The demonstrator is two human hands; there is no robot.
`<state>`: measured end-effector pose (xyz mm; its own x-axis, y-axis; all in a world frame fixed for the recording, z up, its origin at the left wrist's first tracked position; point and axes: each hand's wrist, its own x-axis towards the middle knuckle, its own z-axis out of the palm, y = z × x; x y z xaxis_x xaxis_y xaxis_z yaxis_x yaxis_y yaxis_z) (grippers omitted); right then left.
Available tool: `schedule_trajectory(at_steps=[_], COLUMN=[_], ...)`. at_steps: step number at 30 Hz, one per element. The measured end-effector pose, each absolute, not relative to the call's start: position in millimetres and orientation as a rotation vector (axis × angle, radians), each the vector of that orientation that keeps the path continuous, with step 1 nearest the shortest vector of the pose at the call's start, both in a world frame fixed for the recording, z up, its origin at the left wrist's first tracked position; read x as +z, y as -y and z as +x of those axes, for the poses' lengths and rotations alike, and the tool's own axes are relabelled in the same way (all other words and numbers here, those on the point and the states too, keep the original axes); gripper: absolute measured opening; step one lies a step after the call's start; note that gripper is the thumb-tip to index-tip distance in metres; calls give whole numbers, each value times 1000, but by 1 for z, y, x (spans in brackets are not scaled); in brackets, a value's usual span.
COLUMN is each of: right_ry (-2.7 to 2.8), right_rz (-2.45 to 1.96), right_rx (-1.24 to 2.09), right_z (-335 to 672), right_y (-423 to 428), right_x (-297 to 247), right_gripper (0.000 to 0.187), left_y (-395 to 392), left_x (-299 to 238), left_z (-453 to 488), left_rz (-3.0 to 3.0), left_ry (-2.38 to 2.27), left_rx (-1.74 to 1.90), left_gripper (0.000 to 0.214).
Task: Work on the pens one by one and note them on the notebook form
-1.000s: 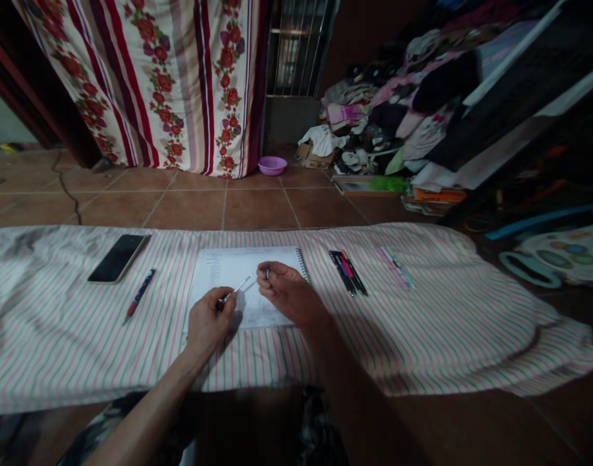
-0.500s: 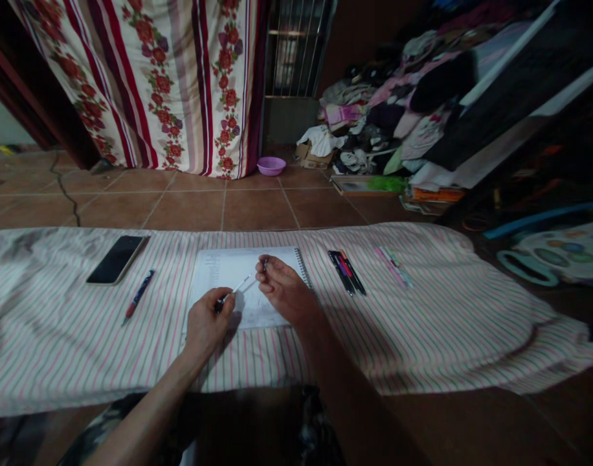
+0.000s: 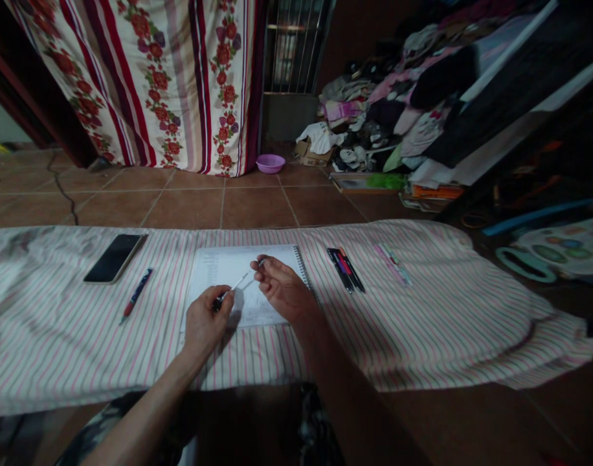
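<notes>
My left hand [image 3: 205,321] is closed around the dark grip end of a thin clear pen [image 3: 234,287], which points up and to the right. My right hand [image 3: 281,288] pinches a small dark pen part [image 3: 261,263] at the pen's tip. Both hands hover over an open spiral notebook [image 3: 219,268] lying on a pink-striped cloth [image 3: 423,310].
A dark phone [image 3: 112,257] and a red-and-blue pen [image 3: 136,294] lie left of the notebook. Several pens [image 3: 345,270] and pale pens [image 3: 392,264] lie to its right. Beyond are tiled floor, a flowered curtain [image 3: 145,77], a purple bowl [image 3: 270,163] and a clothes pile [image 3: 398,110].
My right hand has drawn closer to the pen tip, bringing the small part up to it. The left hand has barely moved.
</notes>
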<state>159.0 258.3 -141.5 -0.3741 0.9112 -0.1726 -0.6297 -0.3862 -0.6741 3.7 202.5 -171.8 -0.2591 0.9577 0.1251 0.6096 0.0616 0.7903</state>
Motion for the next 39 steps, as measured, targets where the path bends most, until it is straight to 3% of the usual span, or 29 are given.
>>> schedule_trajectory(at_steps=[28,39], right_ry=[735,957], right_rz=[-639,-756], right_rx=[1785,1593], right_z=[157,154], right_y=[-257,-258], right_x=[-138,-147], right_gripper=[18,15], left_y=[-204,-204], left_x=[-173,-173], left_z=[-4,-4], left_rz=[1472,1465], left_ry=[-1873,-1876], left_rx=[1227,1237], left_gripper=[34,33])
